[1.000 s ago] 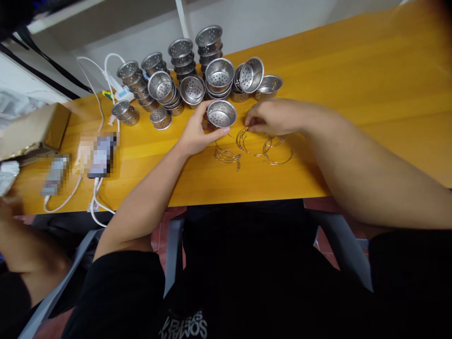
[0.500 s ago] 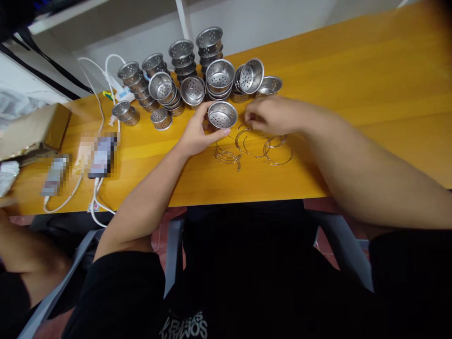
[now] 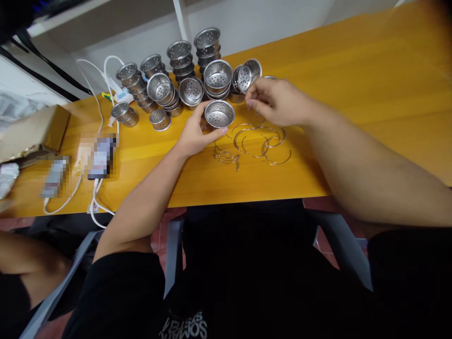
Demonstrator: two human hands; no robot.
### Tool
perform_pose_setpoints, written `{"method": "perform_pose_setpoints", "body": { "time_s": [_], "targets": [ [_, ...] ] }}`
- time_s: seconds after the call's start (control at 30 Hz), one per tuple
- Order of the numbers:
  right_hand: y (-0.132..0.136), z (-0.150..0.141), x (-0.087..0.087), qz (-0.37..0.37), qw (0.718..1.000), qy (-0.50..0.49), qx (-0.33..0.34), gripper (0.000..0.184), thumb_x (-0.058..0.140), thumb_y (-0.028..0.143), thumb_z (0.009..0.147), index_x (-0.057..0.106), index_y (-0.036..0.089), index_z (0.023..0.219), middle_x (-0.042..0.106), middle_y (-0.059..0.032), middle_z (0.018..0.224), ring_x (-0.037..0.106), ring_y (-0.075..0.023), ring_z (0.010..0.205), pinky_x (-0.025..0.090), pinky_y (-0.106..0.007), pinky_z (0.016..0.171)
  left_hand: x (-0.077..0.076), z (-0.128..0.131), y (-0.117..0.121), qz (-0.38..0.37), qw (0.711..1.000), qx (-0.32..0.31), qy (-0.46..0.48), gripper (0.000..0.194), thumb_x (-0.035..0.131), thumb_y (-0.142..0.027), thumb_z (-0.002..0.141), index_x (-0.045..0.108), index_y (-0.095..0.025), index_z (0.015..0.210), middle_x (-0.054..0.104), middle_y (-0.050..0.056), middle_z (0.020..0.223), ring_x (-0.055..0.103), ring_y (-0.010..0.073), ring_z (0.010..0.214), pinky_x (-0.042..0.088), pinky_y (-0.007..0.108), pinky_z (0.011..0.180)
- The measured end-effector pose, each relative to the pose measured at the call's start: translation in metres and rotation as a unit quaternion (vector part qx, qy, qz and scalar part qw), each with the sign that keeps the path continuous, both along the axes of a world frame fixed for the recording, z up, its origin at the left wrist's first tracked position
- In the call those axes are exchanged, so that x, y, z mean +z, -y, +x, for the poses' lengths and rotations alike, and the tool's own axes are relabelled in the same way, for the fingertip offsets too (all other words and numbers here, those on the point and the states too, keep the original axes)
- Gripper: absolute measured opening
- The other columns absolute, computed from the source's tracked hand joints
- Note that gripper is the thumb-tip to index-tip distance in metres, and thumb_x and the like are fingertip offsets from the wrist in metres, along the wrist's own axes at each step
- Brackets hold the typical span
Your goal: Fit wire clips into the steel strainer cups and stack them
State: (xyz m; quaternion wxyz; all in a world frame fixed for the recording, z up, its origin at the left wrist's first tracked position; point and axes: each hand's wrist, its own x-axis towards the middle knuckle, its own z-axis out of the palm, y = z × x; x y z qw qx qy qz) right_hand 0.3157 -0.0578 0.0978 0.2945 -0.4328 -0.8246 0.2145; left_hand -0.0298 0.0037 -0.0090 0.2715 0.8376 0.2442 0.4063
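My left hand [image 3: 198,131] is closed round a perforated metal strainer cup [image 3: 219,114], its thumb at the near side and its open top tipped towards me. To the right, my right hand [image 3: 266,101] is raised a little over the table with its fingers pinched. From the fingertips hangs a thin wire ring [image 3: 262,123], only partly visible. Several loose wire rings [image 3: 277,162] lie overlapping below the right hand. A smaller bunch of wire rings [image 3: 226,157] is on the table just in front of the held cup.
Stacks of strainer cups [image 3: 207,40] stand along the back, some leaning. At the left lie two blurred phones [image 3: 102,157] with white cables, and a cardboard box [image 3: 35,129]. Another person's arm [image 3: 31,254] shows at the lower left. The wooden table [image 3: 353,84] extends right.
My right hand has risen from the loose rings and moved slightly away from me, with a wire ring now in its fingers. My left hand keeps the strainer cup in nearly the same place.
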Motion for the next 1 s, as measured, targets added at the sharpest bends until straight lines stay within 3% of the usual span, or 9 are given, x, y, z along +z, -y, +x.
{"method": "perform_pose_setpoints", "body": {
  "time_s": [0.13, 0.3, 0.4, 0.5, 0.6, 0.83, 1.0],
  "targets": [
    [-0.002, -0.013, -0.010, -0.044, 0.991, -0.129, 0.004, 0.046, 0.086, 0.071, 0.118, 0.062, 0.032, 0.117, 0.078, -0.0095, 0.110, 0.066, -0.0260, 0.085, 0.063, -0.045, 0.086, 0.000, 0.000, 0.001, -0.020, 1.000, -0.005, 0.003, 0.118, 0.088, -0.109, 0.100, 0.052, -0.034, 0.182, 0.070, 0.017, 0.180, 0.080, 0.0415, 0.165, 0.069, 0.062, 0.142],
    [-0.001, -0.026, -0.012, -0.061, 0.977, -0.205, -0.010, 0.080, 0.091, 0.103, 0.102, 0.072, 0.030, 0.125, 0.081, -0.0127, 0.112, 0.065, -0.0246, 0.081, 0.062, -0.052, 0.086, 0.009, 0.004, 0.011, -0.035, 0.999, 0.018, 0.006, 0.126, 0.090, -0.114, 0.093, 0.055, -0.033, 0.183, 0.070, 0.019, 0.181, 0.078, 0.0433, 0.167, 0.070, 0.063, 0.142],
    [0.006, -0.032, -0.005, -0.078, 0.975, -0.206, -0.030, 0.077, 0.092, 0.103, 0.099, 0.073, 0.031, 0.121, 0.082, -0.0135, 0.103, 0.066, -0.0289, 0.084, 0.060, -0.054, 0.083, 0.014, 0.006, 0.014, -0.023, 0.999, 0.031, 0.002, 0.126, 0.091, -0.115, 0.090, 0.060, -0.032, 0.179, 0.074, 0.018, 0.174, 0.080, 0.0440, 0.163, 0.070, 0.064, 0.141],
    [0.014, -0.037, 0.001, -0.076, 0.979, -0.185, -0.042, 0.064, 0.095, 0.089, 0.104, 0.071, 0.032, 0.115, 0.075, -0.0099, 0.094, 0.063, -0.0281, 0.082, 0.059, -0.052, 0.079, 0.012, 0.007, 0.013, -0.013, 0.999, 0.035, -0.009, 0.122, 0.091, -0.114, 0.091, 0.063, -0.031, 0.176, 0.077, 0.017, 0.167, 0.082, 0.0435, 0.159, 0.070, 0.064, 0.139],
    [0.019, -0.042, 0.000, -0.040, 0.989, -0.133, -0.049, 0.052, 0.086, 0.080, 0.111, 0.077, 0.030, 0.119, 0.072, -0.0090, 0.094, 0.062, -0.0295, 0.086, 0.061, -0.052, 0.085, 0.007, 0.007, 0.012, -0.007, 0.999, 0.033, -0.018, 0.117, 0.092, -0.109, 0.096, 0.059, -0.029, 0.176, 0.077, 0.018, 0.164, 0.082, 0.0429, 0.157, 0.070, 0.064, 0.139],
    [0.020, -0.057, -0.010, -0.008, 0.996, 0.009, -0.089, 0.066, 0.071, 0.087, 0.121, 0.087, 0.033, 0.157, 0.084, -0.0151, 0.113, 0.080, -0.0450, 0.108, 0.070, -0.061, 0.095, 0.003, 0.008, 0.013, 0.004, 1.000, 0.010, -0.020, 0.111, 0.087, -0.105, 0.104, 0.053, -0.029, 0.178, 0.071, 0.018, 0.165, 0.082, 0.0406, 0.154, 0.071, 0.063, 0.137],
    [0.022, -0.064, -0.011, -0.019, 0.994, -0.033, -0.101, 0.061, 0.068, 0.084, 0.125, 0.088, 0.034, 0.153, 0.085, -0.0121, 0.105, 0.080, -0.0440, 0.113, 0.070, -0.062, 0.102, 0.003, 0.010, 0.013, 0.002, 0.999, 0.022, -0.024, 0.115, 0.080, -0.112, 0.103, 0.050, -0.031, 0.178, 0.071, 0.017, 0.163, 0.082, 0.0408, 0.154, 0.072, 0.062, 0.134]
  ]
}}
